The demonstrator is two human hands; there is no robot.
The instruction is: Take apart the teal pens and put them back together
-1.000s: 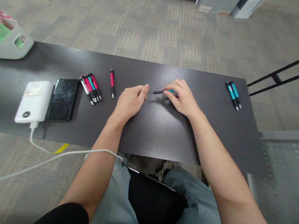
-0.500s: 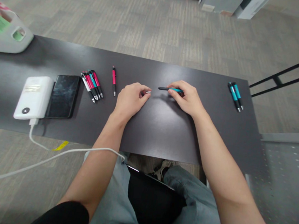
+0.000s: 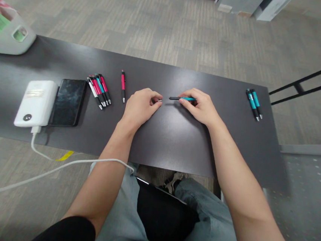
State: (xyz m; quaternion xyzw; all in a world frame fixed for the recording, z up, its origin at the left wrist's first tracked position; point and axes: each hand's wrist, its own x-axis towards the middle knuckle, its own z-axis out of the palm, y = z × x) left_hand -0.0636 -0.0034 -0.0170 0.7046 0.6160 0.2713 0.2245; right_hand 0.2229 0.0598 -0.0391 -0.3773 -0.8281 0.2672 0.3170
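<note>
Between the thumb and fingers of my left hand (image 3: 142,105) is a small silver pen tip (image 3: 159,100), mostly covered by the fingertips. My right hand (image 3: 198,105) pinches a teal pen (image 3: 187,99), whose black grip end (image 3: 174,98) points left at the other hand. A short gap separates the pen from the silver tip. Left of my left hand lies a single pink pen (image 3: 123,86) with a black grip. Farther left is a group of pens (image 3: 99,91) in pink, teal and white. Two teal pens (image 3: 254,104) lie side by side near the table's right end.
A black phone (image 3: 68,103) rests against a white power bank (image 3: 36,103) on the left of the dark table (image 3: 172,144). From the power bank a white cable (image 3: 68,165) runs across my left forearm. A white basket (image 3: 20,42) stands at the far left corner.
Both hands stay almost in place. The pen in my right hand has tilted slightly, its black end now a little lower. The silver tip shows less between my left fingers.
</note>
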